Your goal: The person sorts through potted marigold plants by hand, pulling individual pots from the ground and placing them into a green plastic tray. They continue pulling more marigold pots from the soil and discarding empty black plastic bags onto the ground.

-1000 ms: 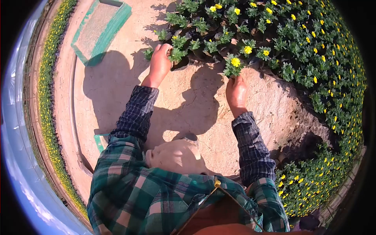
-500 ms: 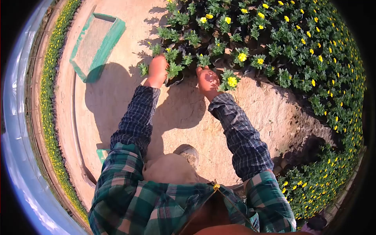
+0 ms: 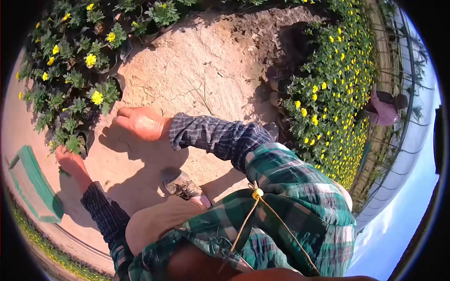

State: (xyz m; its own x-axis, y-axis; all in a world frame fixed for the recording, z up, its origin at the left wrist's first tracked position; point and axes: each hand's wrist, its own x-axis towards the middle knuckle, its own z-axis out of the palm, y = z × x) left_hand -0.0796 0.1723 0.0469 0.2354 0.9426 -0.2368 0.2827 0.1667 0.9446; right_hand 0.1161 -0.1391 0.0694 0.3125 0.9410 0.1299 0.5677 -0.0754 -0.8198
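Observation:
My left hand [image 3: 72,163] is at the lower edge of a cluster of potted marigolds, its fingers curled against the leaves of a marigold plant [image 3: 73,143] in a dark pot. Green leaves also show just below that hand; what the fingers grip is hidden. My right hand [image 3: 143,123] hovers over the bare ground with its fingers partly bent and apart, nothing in them. It points toward a marigold with a yellow bloom [image 3: 97,98], without touching it.
A green-edged wooden tray [image 3: 40,187] lies on the ground at left. A dense bed of yellow marigolds [image 3: 335,103] spreads at right, with a bent-over person [image 3: 382,108] beyond it. My shoe [image 3: 180,183] stands on the pale, cracked soil [image 3: 187,70].
My view has swung to the right, bringing the person and right-hand bed into sight. My right hand has drawn back from the plants; my left hand stays at the cluster's edge.

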